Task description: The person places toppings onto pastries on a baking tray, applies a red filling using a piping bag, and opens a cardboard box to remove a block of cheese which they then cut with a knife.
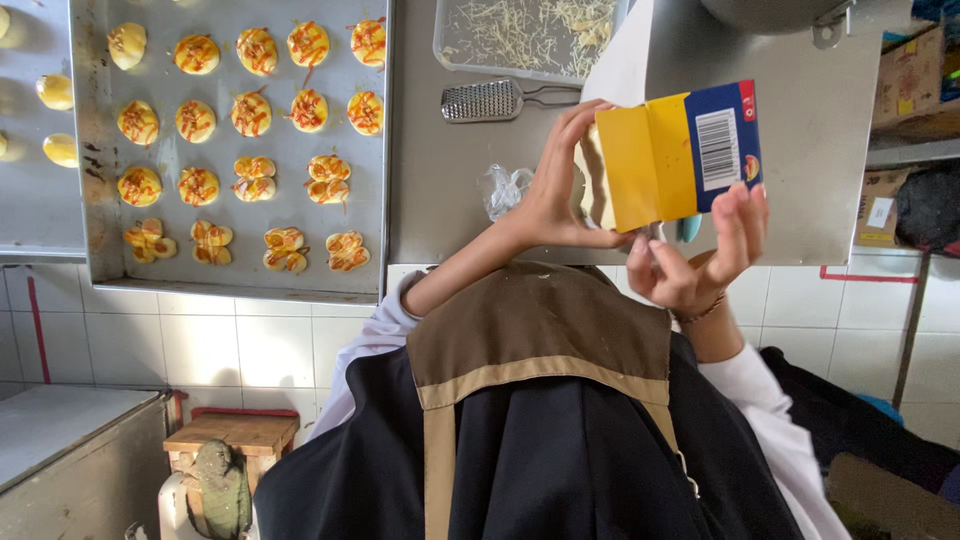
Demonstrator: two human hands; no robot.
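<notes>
The left hand (555,195) is raised over the steel counter (800,170), wrist bent, its fingers curled round the open end of a yellow and blue carton (675,155), gripping it together with the pale block, probably cheese (590,185), that shows at that end. The right hand (700,250) sits just below the carton, palm up, fingers loosely spread and holding nothing, fingertips near the carton's lower edge. A metal grater (485,100) lies on the counter beside a tray of shredded cheese (520,35). A baking sheet (90,160) to the left carries rows of sauce-streaked pastries (252,113).
</notes>
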